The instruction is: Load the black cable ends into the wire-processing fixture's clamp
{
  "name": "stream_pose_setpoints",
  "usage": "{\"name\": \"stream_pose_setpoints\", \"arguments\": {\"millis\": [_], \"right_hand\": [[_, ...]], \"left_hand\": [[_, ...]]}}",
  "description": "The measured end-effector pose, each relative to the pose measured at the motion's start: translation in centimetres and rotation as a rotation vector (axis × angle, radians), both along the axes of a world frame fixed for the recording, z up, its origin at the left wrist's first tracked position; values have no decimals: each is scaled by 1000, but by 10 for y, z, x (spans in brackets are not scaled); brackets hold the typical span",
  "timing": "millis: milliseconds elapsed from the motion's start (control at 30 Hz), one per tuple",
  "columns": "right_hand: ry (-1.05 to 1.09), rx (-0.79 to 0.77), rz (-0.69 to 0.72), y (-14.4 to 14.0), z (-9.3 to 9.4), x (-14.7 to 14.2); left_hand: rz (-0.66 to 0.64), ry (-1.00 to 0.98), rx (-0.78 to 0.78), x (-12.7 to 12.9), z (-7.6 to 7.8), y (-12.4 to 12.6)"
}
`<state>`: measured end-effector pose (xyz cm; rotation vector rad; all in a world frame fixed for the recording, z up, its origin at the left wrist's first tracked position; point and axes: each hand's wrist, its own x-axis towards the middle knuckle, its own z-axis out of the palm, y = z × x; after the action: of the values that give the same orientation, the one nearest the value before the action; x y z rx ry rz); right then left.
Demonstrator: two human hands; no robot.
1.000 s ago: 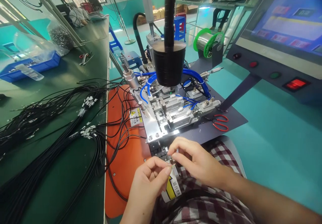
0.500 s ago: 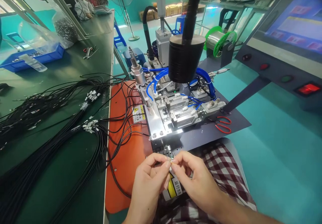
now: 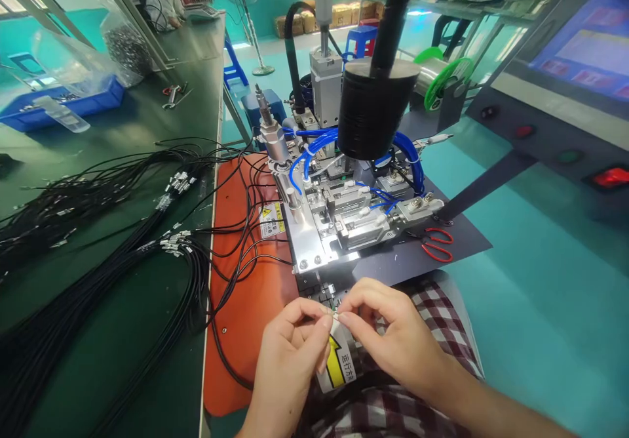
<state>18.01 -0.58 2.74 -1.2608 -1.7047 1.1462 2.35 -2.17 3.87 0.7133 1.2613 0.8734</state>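
L hand & R hand: thumb + index of ea. pinched on thin wires, nr arrow label. Machine ahead; red-handled tool R of it.

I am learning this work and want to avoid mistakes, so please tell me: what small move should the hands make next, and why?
Probably the right hand should gently straighten the fine wire ends while the left hand holds steady: both hands meet at these thin strands, whose exact arrangement is too small to tell.
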Motion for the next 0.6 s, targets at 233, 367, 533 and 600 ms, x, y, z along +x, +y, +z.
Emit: {"name": "stream_pose_setpoints", "arguments": {"millis": [233, 367, 533, 600], "right_hand": [[-9, 28, 82, 0, 5, 2], [77, -86, 68, 1, -2, 0], [148, -329, 33, -2, -7, -2], [140, -315, 20, -6, -7, -4]], "left_hand": [[-78, 77, 31, 0, 5, 1], [-97, 44, 13, -3, -2, 1], [-70, -14, -27, -3, -5, -1], [-59, -32, -29, -2, -4, -1]]}}
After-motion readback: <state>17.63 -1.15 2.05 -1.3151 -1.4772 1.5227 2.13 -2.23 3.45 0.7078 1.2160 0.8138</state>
